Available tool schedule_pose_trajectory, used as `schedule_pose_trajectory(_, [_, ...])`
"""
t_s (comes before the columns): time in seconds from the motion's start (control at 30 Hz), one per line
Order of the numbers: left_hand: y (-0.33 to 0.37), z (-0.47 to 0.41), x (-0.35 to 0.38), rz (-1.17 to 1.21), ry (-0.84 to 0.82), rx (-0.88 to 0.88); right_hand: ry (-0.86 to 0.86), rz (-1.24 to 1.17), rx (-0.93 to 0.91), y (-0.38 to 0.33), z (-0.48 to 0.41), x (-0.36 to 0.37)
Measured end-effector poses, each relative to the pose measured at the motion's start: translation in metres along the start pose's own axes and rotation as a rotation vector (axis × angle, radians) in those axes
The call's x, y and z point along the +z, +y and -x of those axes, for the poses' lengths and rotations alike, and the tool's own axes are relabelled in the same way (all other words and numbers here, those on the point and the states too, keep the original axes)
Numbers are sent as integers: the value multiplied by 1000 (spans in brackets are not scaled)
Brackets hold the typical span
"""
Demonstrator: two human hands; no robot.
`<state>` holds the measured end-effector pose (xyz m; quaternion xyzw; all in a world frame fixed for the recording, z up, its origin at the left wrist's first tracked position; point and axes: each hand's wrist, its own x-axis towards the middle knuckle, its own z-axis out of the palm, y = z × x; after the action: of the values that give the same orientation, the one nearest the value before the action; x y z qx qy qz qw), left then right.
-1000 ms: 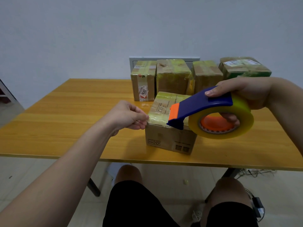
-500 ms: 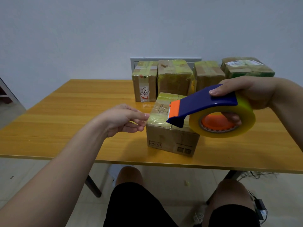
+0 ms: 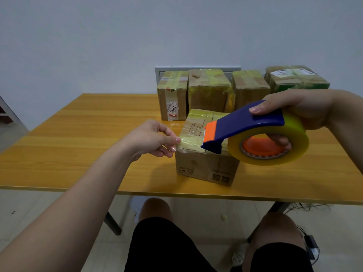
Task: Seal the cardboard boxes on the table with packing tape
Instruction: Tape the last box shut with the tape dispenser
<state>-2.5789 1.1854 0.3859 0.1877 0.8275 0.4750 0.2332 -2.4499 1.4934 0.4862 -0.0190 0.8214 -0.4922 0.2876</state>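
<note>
A small cardboard box (image 3: 204,167) stands near the table's front edge, its top covered in yellowish tape. My right hand (image 3: 300,110) grips a blue and orange tape dispenser (image 3: 243,126) with a large yellow tape roll (image 3: 294,134), held just above the box's right side. A strip of tape (image 3: 191,141) runs from the dispenser's blade to my left hand (image 3: 151,140), which pinches its free end at the box's upper left edge.
Several taped cardboard boxes (image 3: 210,91) stand in a row at the back of the wooden table (image 3: 78,138), against the wall. My knees show below the front edge. Cables and an adapter (image 3: 311,246) lie on the floor at right.
My left hand let go and opened half a second ago, then returned and now pinches the tape end at the box's left edge. The dispenser has barely shifted.
</note>
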Motion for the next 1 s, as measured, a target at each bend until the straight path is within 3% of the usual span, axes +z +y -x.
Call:
schedule_pose_trajectory(0.4, [1, -4, 4, -67, 16, -51, 9, -6, 39, -4, -2, 0])
schedule_pose_trajectory(0.57, [13, 1, -1, -315, -159, -233, 2, -13, 48, -6, -2, 1])
schedule_pose_trajectory(0.63, [19, -3, 0, -512, -48, -141, 7, -14, 50, -7, -2, 1])
schedule_pose_trajectory(0.73, [32, -19, 19, -650, 240, 198, 9, 2, 57, -9, -3, 0])
schedule_pose_trajectory(0.83, [36, -37, 49, -489, 186, 301, 3, 3, 66, -9, -3, 0])
schedule_pose_trajectory(1.0, [18, -56, 64, -583, 50, 280, -39, -35, 77, -5, -2, -2])
